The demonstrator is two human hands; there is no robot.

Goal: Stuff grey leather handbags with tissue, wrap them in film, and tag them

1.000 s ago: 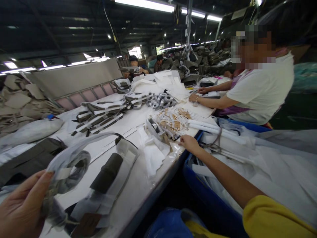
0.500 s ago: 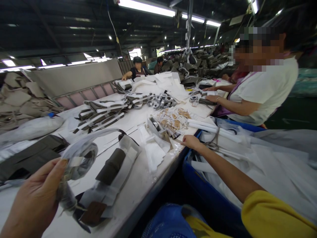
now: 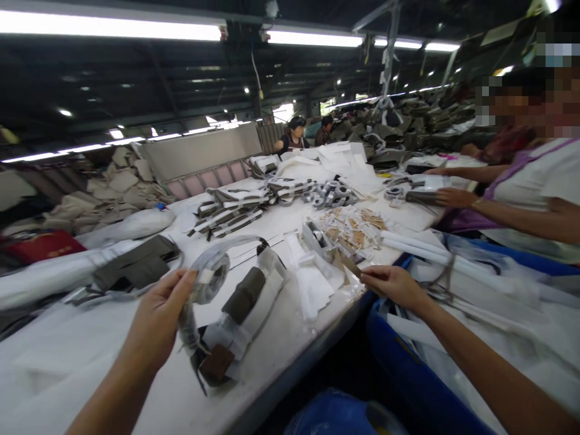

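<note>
My left hand is closed, pinching a strap wrapped in clear plastic. This strap curves over to a dark olive rolled piece, partly covered in white wrapping, lying on the white table. A brown patch shows at the near end of this bundle. At the table's edge, my right hand pinches the end of a narrow brown strip. Just beyond this strip is a tape dispenser, with crumpled white sheets to its left.
Small tan and white tags are heaped behind the dispenser. Wrapped straps lie farther back. A blue bin with white sheeting stands on the right. A co-worker's hands handle a dark piece at far right.
The view has swung left, shifting the scene rightward in the picture. Both hands keep their pinched grips, and the brown strip at my right fingers shows more clearly.
</note>
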